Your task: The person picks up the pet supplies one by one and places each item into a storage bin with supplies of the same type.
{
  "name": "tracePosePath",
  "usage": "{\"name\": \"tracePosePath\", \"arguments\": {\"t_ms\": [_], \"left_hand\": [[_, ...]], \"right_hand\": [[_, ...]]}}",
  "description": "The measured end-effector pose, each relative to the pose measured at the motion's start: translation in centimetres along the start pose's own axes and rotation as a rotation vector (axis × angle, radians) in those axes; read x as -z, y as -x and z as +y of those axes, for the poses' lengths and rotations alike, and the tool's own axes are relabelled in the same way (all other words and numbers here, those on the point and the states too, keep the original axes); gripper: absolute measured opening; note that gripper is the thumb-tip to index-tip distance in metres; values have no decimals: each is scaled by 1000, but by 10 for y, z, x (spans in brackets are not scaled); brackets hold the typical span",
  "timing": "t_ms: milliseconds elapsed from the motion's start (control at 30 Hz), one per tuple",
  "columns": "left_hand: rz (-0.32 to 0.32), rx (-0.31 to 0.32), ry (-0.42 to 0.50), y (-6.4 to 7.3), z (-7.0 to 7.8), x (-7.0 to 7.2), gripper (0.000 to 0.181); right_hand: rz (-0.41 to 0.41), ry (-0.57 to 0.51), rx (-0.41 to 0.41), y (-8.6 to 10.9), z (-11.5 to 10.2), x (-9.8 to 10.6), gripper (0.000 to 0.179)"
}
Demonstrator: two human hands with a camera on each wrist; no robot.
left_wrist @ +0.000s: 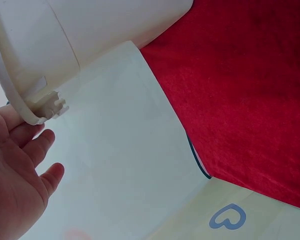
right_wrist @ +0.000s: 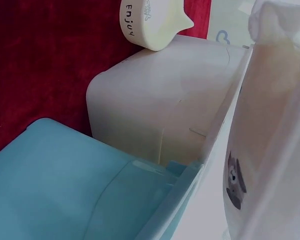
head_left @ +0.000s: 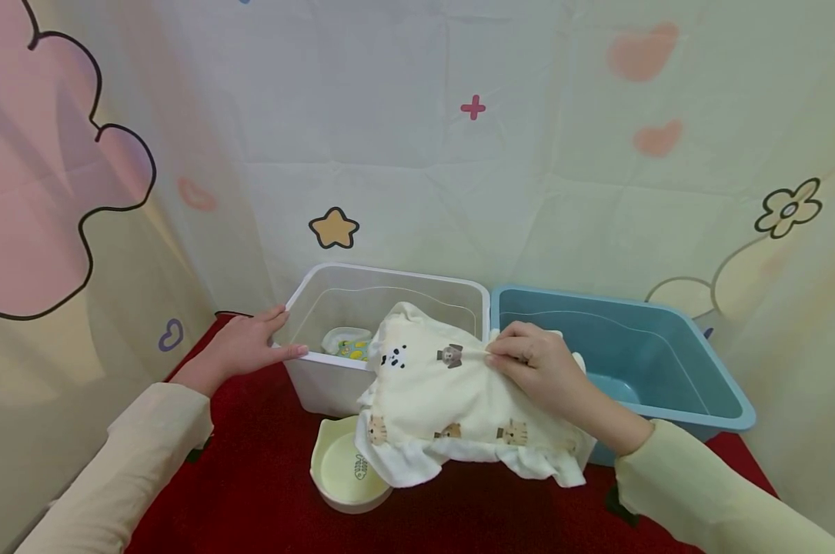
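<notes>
Left hand [head_left: 247, 342] spread, right hand [head_left: 538, 365] pinching

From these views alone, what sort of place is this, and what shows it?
Perhaps a screened-off work area, though the wider room is out of view: a cartoon-printed backdrop hangs behind, red cloth covers the surface, and a white bin and a blue bin stand side by side.

Long plain cream sleeves [head_left: 122, 481] with wide cuffs [head_left: 642, 458], small dark patches [head_left: 622, 505] beneath; bare hands [head_left: 538, 363].
</notes>
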State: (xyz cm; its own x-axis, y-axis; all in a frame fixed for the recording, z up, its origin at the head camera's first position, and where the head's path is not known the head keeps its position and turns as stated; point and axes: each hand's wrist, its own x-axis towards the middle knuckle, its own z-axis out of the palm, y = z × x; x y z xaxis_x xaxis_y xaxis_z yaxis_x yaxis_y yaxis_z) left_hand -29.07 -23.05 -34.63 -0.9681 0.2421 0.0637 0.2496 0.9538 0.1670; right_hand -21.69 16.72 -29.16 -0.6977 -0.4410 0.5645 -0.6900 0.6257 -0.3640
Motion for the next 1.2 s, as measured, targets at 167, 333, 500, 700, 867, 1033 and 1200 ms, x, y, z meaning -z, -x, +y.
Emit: {"name": "tracePosePath", "arguments": {"t_ms": [167,333,500,700,867,1033,1200], "left_hand": [[-4,4,8,0,1,0,90],[-8,8,10,1,1,1,92],[-10,12,11,1,1,1,93],[-9,12,14,2,0,1,93],[-10,15,19,2,-1,1,93],[-13,15,15,1,-1,0,94],[-16,18,16,1,0,0,94]], "right_hand": [[-7,-9,-8,-3,0,-1,8],[-5,-7,-17,-6,0,-2,8],[0,-6,-28,-9,0,-4,8],[1,-26,-25,-11,0,-6,8],[-9,-35,-28,-12,1,-7,9],[-18,-34,-41,-14,2,-8,9],[-28,-41,-34,-15,2,-10,9]]}}
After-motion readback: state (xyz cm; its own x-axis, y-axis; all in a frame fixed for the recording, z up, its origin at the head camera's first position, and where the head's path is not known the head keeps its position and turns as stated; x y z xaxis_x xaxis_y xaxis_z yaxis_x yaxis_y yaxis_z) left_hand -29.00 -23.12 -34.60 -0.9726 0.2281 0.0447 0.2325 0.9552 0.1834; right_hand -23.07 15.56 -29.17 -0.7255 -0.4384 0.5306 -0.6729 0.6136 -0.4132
